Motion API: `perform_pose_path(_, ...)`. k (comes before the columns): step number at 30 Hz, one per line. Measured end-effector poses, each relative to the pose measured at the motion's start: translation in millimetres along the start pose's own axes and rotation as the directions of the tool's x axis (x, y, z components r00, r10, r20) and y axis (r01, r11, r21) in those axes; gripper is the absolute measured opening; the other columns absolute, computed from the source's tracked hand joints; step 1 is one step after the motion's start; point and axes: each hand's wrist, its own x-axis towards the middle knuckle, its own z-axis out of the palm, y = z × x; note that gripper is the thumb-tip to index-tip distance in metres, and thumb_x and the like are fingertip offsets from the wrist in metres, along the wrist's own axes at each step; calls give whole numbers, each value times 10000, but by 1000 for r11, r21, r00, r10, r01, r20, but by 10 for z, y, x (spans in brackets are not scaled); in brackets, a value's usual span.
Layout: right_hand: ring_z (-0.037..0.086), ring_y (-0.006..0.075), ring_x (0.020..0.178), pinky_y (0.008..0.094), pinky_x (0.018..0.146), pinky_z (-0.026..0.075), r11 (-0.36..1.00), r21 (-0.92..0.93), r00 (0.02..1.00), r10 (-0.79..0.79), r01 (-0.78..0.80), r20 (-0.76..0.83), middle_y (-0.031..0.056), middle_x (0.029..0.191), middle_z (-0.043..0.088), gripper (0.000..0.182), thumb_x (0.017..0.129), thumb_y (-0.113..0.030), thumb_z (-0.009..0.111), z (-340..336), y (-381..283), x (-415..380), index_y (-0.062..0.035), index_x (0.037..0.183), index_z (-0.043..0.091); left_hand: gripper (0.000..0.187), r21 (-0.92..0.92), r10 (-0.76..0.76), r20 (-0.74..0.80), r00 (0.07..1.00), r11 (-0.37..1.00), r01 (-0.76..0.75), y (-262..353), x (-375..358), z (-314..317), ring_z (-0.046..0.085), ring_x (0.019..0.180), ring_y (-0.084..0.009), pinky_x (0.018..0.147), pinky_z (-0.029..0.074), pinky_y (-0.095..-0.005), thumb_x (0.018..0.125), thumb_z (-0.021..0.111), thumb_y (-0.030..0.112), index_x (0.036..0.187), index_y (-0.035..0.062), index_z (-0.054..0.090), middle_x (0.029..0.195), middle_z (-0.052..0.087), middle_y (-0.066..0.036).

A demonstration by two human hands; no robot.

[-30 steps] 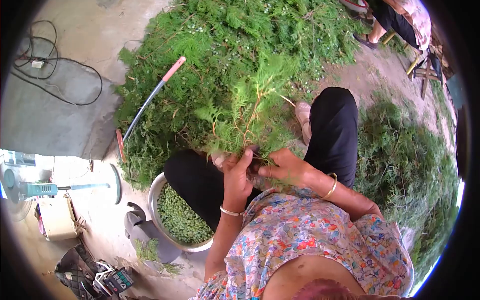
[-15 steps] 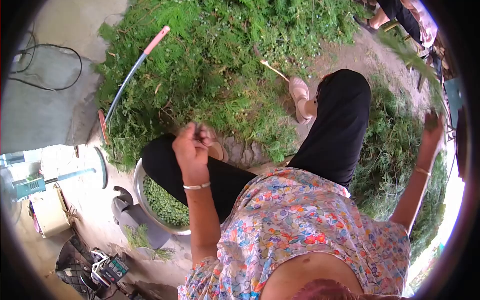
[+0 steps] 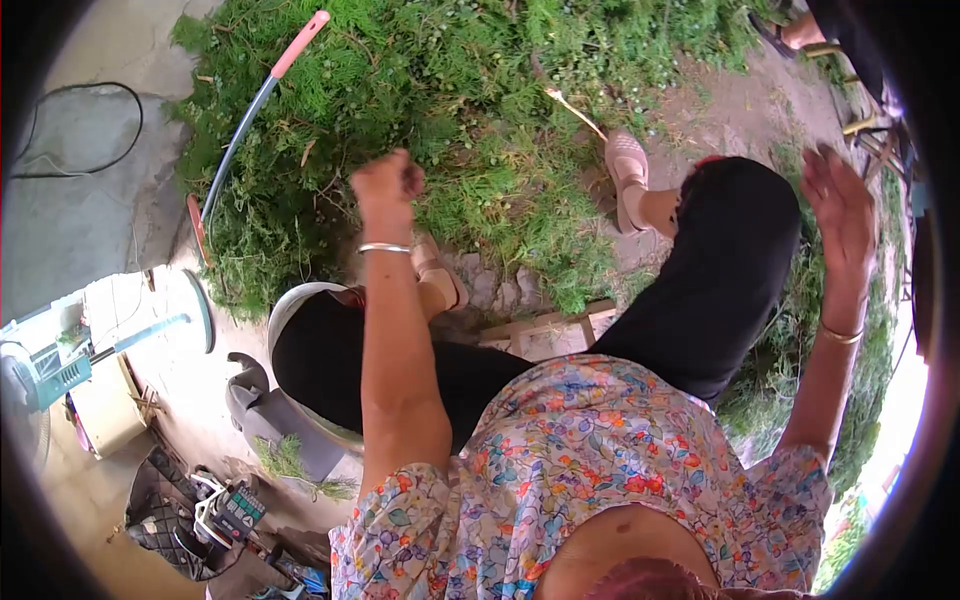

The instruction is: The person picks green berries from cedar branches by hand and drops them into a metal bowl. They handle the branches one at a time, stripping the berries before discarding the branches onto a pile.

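Note:
My left hand (image 3: 385, 186) reaches forward over the big pile of green cypress-like branches (image 3: 450, 110). Its fingers are curled shut, and whether anything is inside them cannot be made out. My right hand (image 3: 840, 212) is raised at the right with the fingers spread and nothing in it. Both wrists wear bangles. My black-trousered legs (image 3: 720, 290) are bent in front of me, one sandalled foot (image 3: 628, 170) on the ground by the pile. A metal bowl (image 3: 290, 310) sits mostly hidden behind my left knee.
A long sickle-like tool with a pink handle (image 3: 262, 100) lies on the left of the pile. More green cuttings (image 3: 790, 360) lie at the right. A fan (image 3: 60, 370), cables, a grey mat (image 3: 70, 210) and bags are at the left. Another person's foot (image 3: 780, 35) shows at top right.
One second ago both hands held a leafy sprig at my lap. The right hand flung it away to the right and is now empty; the left hand moved forward over the pile. The view shifted, hiding the bowl's contents.

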Motion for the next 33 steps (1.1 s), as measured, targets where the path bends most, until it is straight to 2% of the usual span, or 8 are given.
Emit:
perform_pose_path(2,585,157,870,299,808,472,989,-143,976,7,25,216,157,1006,621,352,897,-196,552,796,-95,138,62,1136,530,220,842,258,325,910,360,-403,-913,699,-292,578,477,-238,444,456,-364,747,681,113,600,-24,592,568,590,-150)
perform_pose_path(12,569,114,698,249,685,474,907,-409,831,152,97,535,108,823,644,319,893,-180,540,2440,335,460,77,1082,538,765,728,161,-455,876,633,262,-2241,837,-496,600,818,-409,768,484,-461,610,800,424,1096,-63,466,1001,563,-264)
perform_pose_path(16,568,113,693,241,668,467,886,-458,867,278,-66,413,126,799,642,314,872,-193,566,2466,320,449,76,1032,551,911,990,-140,44,989,-125,-62,-2379,1517,-886,597,901,-376,796,481,-425,640,750,537,1252,-36,392,1146,500,-267)
perform_pose_path(20,574,118,688,231,672,464,890,-446,887,277,-92,369,129,789,639,379,868,-254,593,2516,316,429,87,1025,545,843,689,-233,-322,918,607,396,-2229,1736,-612,616,933,-266,761,497,-391,681,727,497,1324,57,405,1195,531,-195)
perform_pose_path(22,581,123,683,233,669,470,878,-465,876,310,-114,370,129,790,642,385,868,-261,599,2514,301,452,85,1031,547,628,830,-404,-45,913,-524,-191,-2300,1938,-623,632,911,-207,732,500,-370,741,675,414,1279,144,498,1153,601,-97)
perform_pose_path(26,591,132,686,244,665,482,884,-445,863,334,-146,379,127,795,647,335,868,-220,600,2471,311,467,69,1033,561,354,993,272,120,955,-50,-111,-2143,1557,-751,622,846,-219,662,491,-355,750,643,321,1053,140,622,993,636,-38)
perform_pose_path(30,589,117,687,232,664,482,906,-418,866,263,-70,425,121,801,647,314,876,-206,587,2431,317,470,68,1027,567,95,-437,-308,225,925,816,378,-1840,1718,-759,589,621,-202,525,468,-366,822,629,159,802,66,624,719,586,-75)
perform_pose_path(33,587,108,690,225,665,482,945,-327,889,151,-1,432,114,806,645,302,882,-198,574,2490,429,343,70,1022,572,99,-52,-249,85,965,966,254,-956,1149,-1,536,543,-170,491,425,-313,852,585,129,806,49,621,638,578,-55)
